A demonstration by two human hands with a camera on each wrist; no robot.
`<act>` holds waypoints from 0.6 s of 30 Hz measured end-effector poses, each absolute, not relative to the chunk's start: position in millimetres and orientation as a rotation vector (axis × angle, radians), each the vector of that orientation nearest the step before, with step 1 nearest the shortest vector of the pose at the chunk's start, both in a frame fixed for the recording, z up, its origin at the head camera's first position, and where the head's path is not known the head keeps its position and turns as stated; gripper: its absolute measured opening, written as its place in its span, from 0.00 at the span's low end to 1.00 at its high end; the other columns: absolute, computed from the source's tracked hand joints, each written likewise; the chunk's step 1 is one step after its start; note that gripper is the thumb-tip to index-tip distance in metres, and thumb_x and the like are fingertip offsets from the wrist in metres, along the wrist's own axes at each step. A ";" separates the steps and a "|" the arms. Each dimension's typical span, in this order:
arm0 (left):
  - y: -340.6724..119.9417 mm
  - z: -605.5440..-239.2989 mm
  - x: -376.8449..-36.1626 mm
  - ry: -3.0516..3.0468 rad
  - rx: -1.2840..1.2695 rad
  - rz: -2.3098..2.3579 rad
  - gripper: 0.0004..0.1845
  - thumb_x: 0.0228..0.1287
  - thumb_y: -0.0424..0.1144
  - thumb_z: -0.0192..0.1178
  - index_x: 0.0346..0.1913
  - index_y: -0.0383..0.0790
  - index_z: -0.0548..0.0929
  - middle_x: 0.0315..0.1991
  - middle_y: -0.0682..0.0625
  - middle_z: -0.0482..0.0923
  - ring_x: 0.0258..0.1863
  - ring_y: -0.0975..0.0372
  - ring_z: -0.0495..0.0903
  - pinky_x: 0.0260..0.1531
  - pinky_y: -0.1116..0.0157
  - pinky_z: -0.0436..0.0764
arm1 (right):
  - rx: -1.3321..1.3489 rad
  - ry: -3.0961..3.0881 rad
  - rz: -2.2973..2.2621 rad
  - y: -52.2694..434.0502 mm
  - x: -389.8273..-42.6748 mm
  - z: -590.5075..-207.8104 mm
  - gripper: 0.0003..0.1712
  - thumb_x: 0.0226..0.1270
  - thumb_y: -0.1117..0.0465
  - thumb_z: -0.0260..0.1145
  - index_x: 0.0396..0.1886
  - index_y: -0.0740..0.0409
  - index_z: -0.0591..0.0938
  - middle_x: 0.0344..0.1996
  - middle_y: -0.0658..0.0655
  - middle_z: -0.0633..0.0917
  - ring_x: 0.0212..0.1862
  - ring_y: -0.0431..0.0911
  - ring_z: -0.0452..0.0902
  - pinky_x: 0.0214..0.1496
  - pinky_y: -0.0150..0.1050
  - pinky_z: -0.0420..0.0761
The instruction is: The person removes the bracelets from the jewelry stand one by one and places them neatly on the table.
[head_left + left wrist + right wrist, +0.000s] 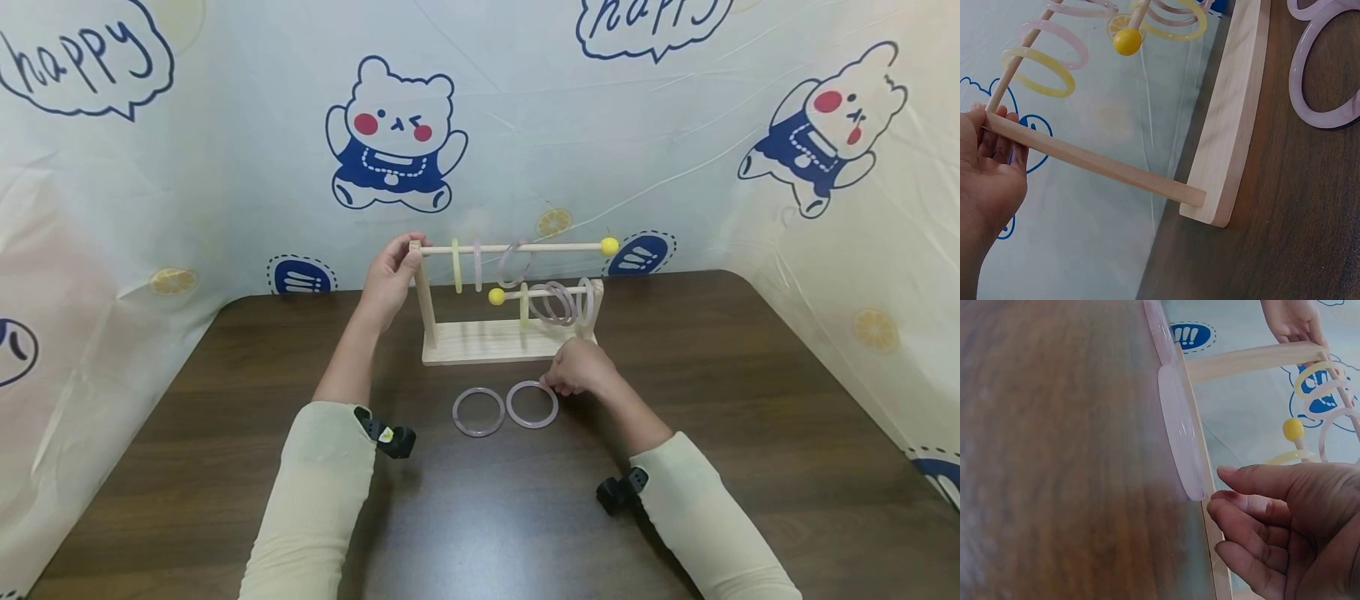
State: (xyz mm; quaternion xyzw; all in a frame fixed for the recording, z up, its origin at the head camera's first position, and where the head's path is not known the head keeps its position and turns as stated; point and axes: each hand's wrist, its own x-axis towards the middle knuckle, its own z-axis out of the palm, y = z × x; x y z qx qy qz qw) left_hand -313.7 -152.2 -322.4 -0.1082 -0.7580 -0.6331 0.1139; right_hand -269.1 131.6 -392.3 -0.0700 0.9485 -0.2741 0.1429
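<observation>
A wooden bangle stand (491,340) rises from the table with two rods tipped by yellow balls. My left hand (386,279) grips the top of its left post, thumb and fingers around the wood. On the upper rod hang a yellow bangle (457,267), a pink one (477,267) and a pale purple one (502,271). The lower rod carries another yellow bangle (524,307) and several purple ones. My right hand (581,367) is at the right edge of a purple bangle (532,426) lying flat, thumb and fingertips apart and loosely bent.
A second loose purple bangle (478,434) lies left of the first, in front of the stand's base. All stand on a dark wooden table (480,525). Behind it hangs a printed sheet (510,125) with bear figures.
</observation>
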 end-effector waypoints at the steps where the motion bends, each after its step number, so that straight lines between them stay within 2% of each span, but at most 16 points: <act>1: -152.0 -322.5 -313.9 -2.219 -0.318 -1.860 0.18 0.70 0.40 0.48 0.58 0.37 0.71 0.55 0.45 0.72 0.56 0.59 0.69 0.58 0.61 0.66 | -0.210 2.746 -0.787 131.5 -269.1 -392.1 0.13 0.50 0.57 0.72 0.13 0.58 0.84 0.11 0.52 0.81 0.18 0.43 0.79 0.18 0.33 0.74; 10: -152.1 -322.1 -314.0 -2.222 -0.310 -1.874 0.17 0.70 0.40 0.47 0.58 0.37 0.71 0.56 0.46 0.72 0.56 0.59 0.68 0.59 0.61 0.65 | -0.257 2.827 -0.823 130.7 -271.0 -386.0 0.14 0.52 0.54 0.71 0.14 0.55 0.84 0.10 0.49 0.80 0.17 0.41 0.77 0.21 0.35 0.71; 18: -152.3 -320.8 -313.2 -2.235 -0.303 -1.873 0.19 0.70 0.41 0.48 0.59 0.37 0.70 0.56 0.47 0.72 0.56 0.59 0.68 0.59 0.60 0.65 | -0.265 2.962 -1.008 125.2 -270.7 -375.0 0.09 0.52 0.54 0.70 0.23 0.54 0.88 0.11 0.47 0.80 0.18 0.40 0.75 0.22 0.36 0.70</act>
